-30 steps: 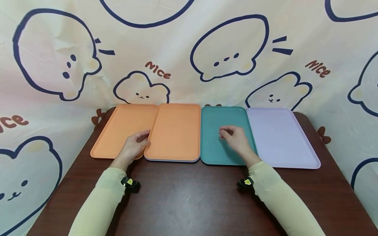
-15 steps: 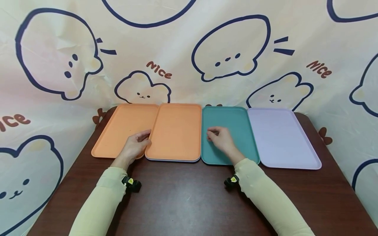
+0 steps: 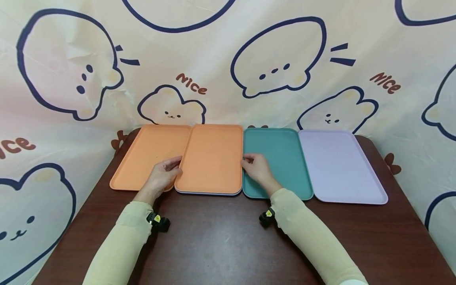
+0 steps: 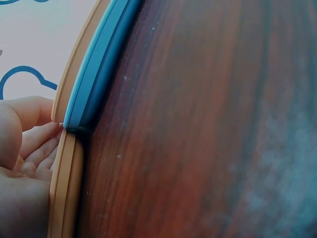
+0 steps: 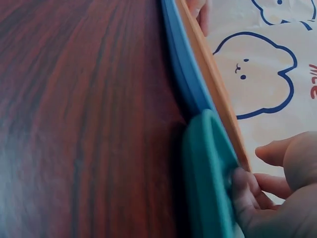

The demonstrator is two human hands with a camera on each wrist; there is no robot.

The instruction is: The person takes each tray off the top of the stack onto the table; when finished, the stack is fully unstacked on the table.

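Observation:
In the head view, an orange tray [image 3: 210, 158] lies on top of a blue one [image 4: 86, 94], whose edge shows in the left wrist view. My left hand [image 3: 162, 176] holds the stack's left side, thumb at the upper orange rim and fingertips just below it. My right hand [image 3: 258, 169] is over the green tray [image 3: 285, 174], its fingers at the right side of the stack. In the right wrist view the right thumb [image 5: 271, 152] stands apart from the fingertips, which reach the orange rim.
Another orange tray [image 3: 142, 158] lies left of the stack, under my left hand. A lilac tray [image 3: 342, 170] lies at the far right. All rest in a row on the dark wooden table [image 3: 213, 237], before a patterned cloth backdrop [image 3: 221, 47].
My right hand has moved left across the green tray to the stack's right edge. The left hand stays at the left edge, and the trays have not moved.

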